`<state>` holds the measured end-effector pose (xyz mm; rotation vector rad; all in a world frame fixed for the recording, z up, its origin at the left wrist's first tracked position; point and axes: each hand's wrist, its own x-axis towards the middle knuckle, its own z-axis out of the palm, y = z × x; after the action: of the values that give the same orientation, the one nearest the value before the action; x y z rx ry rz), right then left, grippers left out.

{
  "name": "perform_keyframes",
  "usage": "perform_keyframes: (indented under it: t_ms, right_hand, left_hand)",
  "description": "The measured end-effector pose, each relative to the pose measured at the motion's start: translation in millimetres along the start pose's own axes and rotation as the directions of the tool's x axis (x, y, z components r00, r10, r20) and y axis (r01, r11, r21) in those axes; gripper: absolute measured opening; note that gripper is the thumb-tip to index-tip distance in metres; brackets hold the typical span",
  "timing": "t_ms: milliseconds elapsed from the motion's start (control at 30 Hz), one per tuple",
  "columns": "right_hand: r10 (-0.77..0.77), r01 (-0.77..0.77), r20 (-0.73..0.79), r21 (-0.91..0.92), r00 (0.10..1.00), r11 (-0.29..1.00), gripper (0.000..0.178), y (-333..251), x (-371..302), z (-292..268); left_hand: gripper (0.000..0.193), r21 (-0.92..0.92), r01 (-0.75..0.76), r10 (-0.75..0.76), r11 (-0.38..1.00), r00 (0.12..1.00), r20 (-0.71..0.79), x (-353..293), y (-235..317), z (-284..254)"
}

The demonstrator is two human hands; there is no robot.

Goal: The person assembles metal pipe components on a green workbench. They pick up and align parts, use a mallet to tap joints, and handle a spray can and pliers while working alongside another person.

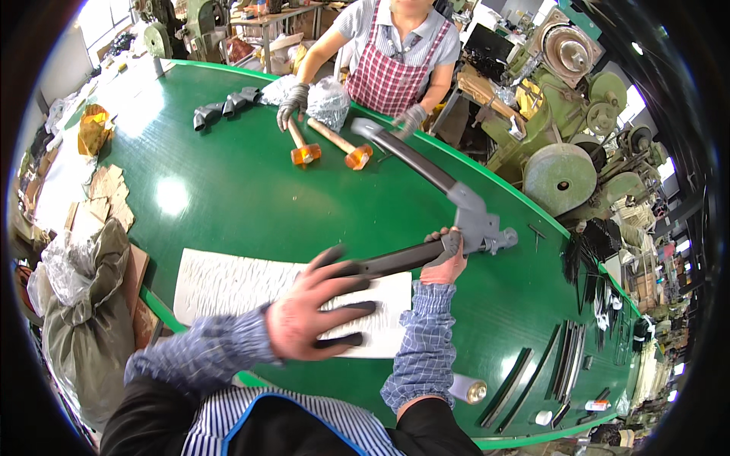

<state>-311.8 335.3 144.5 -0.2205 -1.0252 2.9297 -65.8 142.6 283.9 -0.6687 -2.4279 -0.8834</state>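
My right hand (445,262), in a glove with dark fingertips, is closed around a dark grey tubular frame (475,216). It grips the lower bar just beside the frame's bulky bent joint. From that joint a second bar runs up and away to the table's far edge, ending in a pale grey curved tip. My left hand (312,308) is spread open above a white wrinkled sheet (228,285), smeared by motion. Its upper fingers overlap the lower bar's left end, but whether they touch it I cannot tell. The sheet lies flat on the green table (251,216).
Opposite, a person's gloved hand (293,105) is at two orange-headed mallets (306,154); their other glove (411,119) is close to the frame's far tip. Black strips (566,361) and a spray can (468,388) lie at right. A bulging sack (84,327) stands left.
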Motion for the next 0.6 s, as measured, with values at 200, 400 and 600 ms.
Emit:
perform_keyframes:
  t_ms: [200, 400, 600]
  right_hand:
    - [-0.061, 0.074, -0.171, 0.068, 0.983, 0.995, 0.018, 76.5, 142.2, -50.2]
    - [0.002, 0.027, -0.329, 0.084, 0.944, 0.996, 0.031, 129.2, 214.6, -41.2]
    - [-0.292, 0.272, -0.034, -0.276, 0.956, 0.922, 0.03, 108.4, 169.4, -16.1]
  left_hand:
    - [0.028, -0.07, 0.79, -0.791, 0.609, 0.611, 0.009, -152.7, -21.8, 13.9]
    - [0.022, -0.008, 0.935, -0.935, 0.354, 0.354, 0.004, -218.5, -24.7, 33.5]
    - [0.022, 0.057, 0.946, -0.944, 0.32, 0.313, 0.108, -241.6, -40.3, 44.1]
